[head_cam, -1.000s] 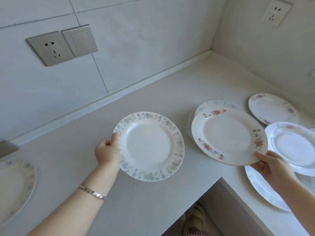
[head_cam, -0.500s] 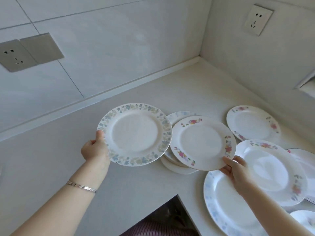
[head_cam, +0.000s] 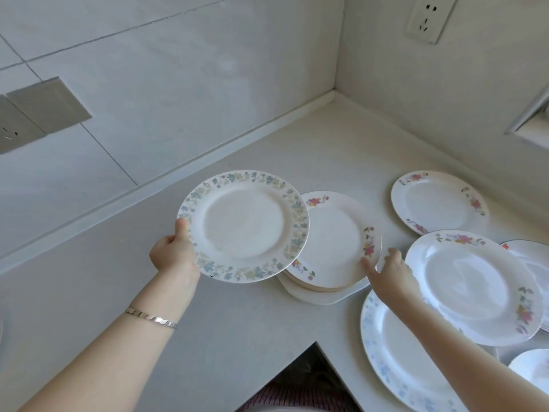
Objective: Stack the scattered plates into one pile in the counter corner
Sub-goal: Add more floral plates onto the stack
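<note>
While the left hand (head_cam: 173, 254) grips a leafy plate (head_cam: 246, 227) half-hiding the pile (head_cam: 335, 242), loose right-hand fingers (head_cam: 393, 254) touch it.

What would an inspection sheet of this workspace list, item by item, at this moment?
Surface: pale counter, L-shaped.
Job's things: pile with top plate; leaf-rimmed plate held partly over it; far plate, near flowered plate and blue-patterned plate lie loose at right.
Clutter: nothing seen.
Grips: left grip holds the leaf-rimmed plate's rim; right grip touches the top plate's rim.
Cables: nothing seen.
Surroundings: tiled walls, white socket, grey switch plate.
</note>
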A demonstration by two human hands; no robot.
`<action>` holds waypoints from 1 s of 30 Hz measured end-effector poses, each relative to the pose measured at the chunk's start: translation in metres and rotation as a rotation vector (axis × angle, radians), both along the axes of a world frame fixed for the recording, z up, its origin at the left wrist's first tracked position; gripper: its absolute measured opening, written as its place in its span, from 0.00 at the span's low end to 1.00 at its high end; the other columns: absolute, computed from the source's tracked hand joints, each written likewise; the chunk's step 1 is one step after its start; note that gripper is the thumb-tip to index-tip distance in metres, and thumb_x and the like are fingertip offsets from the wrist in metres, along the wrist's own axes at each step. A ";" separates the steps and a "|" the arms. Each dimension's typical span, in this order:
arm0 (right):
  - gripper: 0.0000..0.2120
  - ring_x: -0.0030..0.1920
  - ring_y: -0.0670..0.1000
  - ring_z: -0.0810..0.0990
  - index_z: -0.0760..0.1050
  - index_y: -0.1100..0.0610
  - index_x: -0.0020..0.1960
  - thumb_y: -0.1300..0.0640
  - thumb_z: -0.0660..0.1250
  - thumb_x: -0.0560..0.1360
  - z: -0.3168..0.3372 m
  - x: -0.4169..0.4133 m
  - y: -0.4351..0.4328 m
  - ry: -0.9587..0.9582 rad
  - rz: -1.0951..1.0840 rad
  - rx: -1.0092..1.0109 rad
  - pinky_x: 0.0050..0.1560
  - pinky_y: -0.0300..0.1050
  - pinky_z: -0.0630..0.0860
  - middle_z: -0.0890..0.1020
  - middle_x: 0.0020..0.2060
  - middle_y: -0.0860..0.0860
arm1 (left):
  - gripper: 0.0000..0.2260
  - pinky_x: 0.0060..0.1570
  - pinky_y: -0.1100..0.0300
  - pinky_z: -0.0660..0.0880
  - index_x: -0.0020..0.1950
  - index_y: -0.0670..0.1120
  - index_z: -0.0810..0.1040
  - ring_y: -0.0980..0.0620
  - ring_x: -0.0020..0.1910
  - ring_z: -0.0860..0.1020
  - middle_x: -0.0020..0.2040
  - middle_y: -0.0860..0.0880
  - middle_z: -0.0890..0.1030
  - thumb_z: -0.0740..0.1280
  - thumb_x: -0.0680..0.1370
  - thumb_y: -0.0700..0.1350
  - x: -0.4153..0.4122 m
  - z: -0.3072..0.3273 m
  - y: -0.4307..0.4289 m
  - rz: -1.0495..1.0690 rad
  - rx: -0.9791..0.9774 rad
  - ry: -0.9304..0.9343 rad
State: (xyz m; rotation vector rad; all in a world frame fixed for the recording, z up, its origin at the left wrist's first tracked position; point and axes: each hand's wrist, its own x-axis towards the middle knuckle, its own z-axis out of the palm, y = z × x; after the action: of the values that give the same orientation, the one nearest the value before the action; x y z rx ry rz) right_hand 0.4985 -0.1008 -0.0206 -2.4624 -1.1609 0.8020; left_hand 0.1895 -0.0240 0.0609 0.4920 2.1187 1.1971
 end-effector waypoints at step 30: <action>0.15 0.32 0.50 0.75 0.68 0.59 0.49 0.48 0.66 0.74 0.016 0.020 0.017 0.241 -0.118 0.114 0.31 0.43 0.70 0.76 0.34 0.48 | 0.21 0.32 0.57 0.60 0.29 0.46 0.60 0.45 0.32 0.68 0.27 0.50 0.67 0.57 0.80 0.52 0.096 -0.064 0.042 -1.192 -0.146 0.581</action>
State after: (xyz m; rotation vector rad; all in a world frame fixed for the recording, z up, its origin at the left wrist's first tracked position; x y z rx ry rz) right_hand 0.5182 -0.0837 -0.0050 -2.2445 -0.9398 0.9397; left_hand 0.2850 0.0184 -0.0033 1.8425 1.7213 0.1981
